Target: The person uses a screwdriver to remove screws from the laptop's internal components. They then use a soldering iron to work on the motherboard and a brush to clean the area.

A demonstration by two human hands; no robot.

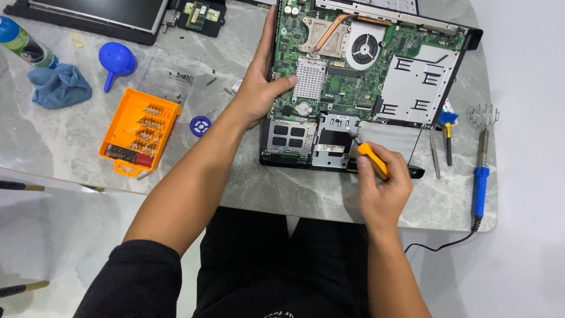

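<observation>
An opened laptop base lies on the grey marble table, its green circuit board, copper heat pipe and round fan exposed. My left hand grips the base's left edge, thumb resting on the board beside a square silver heat sink. My right hand holds an orange-handled screwdriver; its tip touches the metal bracket at the front of the base.
An orange bit case lies left of my left arm, with a blue round part, blue air blower, blue cloth and a bottle. A soldering iron, brush and tweezers lie at the right. The removed screen sits top left.
</observation>
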